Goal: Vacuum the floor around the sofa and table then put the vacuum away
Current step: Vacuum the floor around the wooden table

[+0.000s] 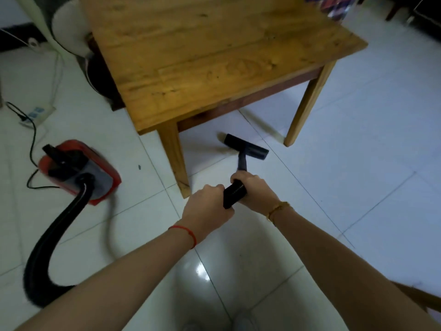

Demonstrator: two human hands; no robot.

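A red and grey canister vacuum (78, 172) sits on the white tile floor at the left. Its thick black hose (50, 237) loops down and under my left arm. Both hands hold the black wand (235, 193): my left hand (207, 211) grips the lower end, my right hand (254, 189) grips just ahead of it. The black floor nozzle (245, 146) lies on the tiles under the near edge of the wooden table (202, 56), between its two front legs. No sofa shows clearly.
A white power strip (38, 114) with a black cord (32, 149) lies at the far left, near a white standing fan base (69, 27). A small dark speck (139, 167) lies on the floor. A wooden furniture edge (420, 297) pokes in at lower right.
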